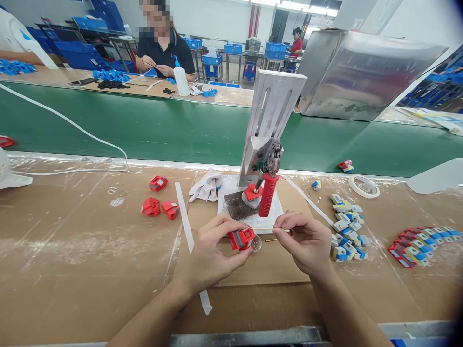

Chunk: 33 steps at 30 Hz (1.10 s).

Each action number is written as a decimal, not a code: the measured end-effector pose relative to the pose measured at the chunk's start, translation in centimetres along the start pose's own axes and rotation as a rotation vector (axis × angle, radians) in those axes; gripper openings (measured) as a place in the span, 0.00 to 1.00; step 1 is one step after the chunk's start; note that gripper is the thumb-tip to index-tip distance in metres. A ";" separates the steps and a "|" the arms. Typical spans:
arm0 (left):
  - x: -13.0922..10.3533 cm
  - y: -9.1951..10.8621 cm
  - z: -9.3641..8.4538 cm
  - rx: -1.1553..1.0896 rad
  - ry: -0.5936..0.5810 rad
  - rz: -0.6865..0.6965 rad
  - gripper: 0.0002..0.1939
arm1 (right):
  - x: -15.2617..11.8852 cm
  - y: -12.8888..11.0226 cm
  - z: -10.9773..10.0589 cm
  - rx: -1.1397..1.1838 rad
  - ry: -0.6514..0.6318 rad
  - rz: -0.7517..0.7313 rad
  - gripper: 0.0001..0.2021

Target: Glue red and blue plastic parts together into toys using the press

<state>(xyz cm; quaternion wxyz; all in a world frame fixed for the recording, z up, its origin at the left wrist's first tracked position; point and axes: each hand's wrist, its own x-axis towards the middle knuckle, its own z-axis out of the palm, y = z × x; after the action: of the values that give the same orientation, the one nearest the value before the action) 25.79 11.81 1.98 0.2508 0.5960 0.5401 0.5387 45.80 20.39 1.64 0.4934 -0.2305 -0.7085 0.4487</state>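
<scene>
My left hand (211, 248) grips a red and grey plastic toy vehicle part (241, 238) between thumb and fingers. In my right hand (307, 241), thumb and fingertips pinch a thin pale stick (267, 229), its far end reaching to the red part. Just behind the part, a small clear cup (256, 244) sits on the cardboard, partly covered by it. Beyond my hands stands a metal toggle clamp press with a red handle (268, 196). Under its plunger is another red part (252, 193) on a light base. A thin brass-coloured rod (272, 239) lies near my right fingers.
Several red parts (150, 206) lie left, near a white glove (207, 185) and white strip (184, 217). At right are grey-blue-yellow pieces (349, 226), a tape roll (363, 186) and a row of assembled pieces (423, 246). Across the green belt (173, 127), a person (164, 53) handles something.
</scene>
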 end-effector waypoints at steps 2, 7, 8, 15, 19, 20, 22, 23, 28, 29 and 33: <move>0.1 -0.1 0.0 0.008 -0.001 0.013 0.13 | 0.0 0.0 0.1 -0.001 -0.007 -0.005 0.09; 0.3 -0.4 0.0 0.044 -0.009 0.061 0.12 | 0.4 -0.2 -1.1 0.021 0.000 -0.019 0.09; 0.3 -0.4 -0.1 0.053 -0.013 0.064 0.13 | 0.6 -0.3 -1.7 0.009 -0.029 -0.023 0.09; 0.3 -1.6 -0.4 0.092 -0.028 0.020 0.15 | 1.5 0.3 -2.7 -0.356 -0.536 0.103 0.04; 0.2 -2.3 -0.4 0.104 -0.027 -0.014 0.16 | 1.5 1.0 -1.6 -0.432 -0.598 0.138 0.04; 0.2 -2.4 -0.4 0.103 -0.027 -0.018 0.16 | 1.5 1.1 -1.5 -0.434 -0.596 0.147 0.04; 0.2 -2.6 -0.4 0.100 -0.025 -0.024 0.16 | 1.4 1.2 -1.4 -0.442 -0.586 0.161 0.04; 0.2 -2.7 -0.4 0.098 -0.024 -0.026 0.16 | 1.4 1.3 -1.4 -0.445 -0.582 0.166 0.03; 0.3 -2.8 -0.5 0.099 -0.026 -0.027 0.14 | 1.4 1.3 -1.5 -0.447 -0.574 0.170 0.04; 0.4 -2.8 -0.5 0.104 -0.023 -0.022 0.14 | 1.4 1.3 -1.6 -0.433 -0.566 0.169 0.04; 0.5 -2.7 -0.5 0.135 -0.013 0.035 0.14 | 1.4 0.9 -2.6 -0.243 -0.440 0.164 0.06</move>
<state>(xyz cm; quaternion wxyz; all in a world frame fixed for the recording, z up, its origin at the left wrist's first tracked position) 24.28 12.92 -0.06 0.2040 0.6244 0.5629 0.5017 47.43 22.96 1.87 0.2581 -0.2413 -0.8265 0.4381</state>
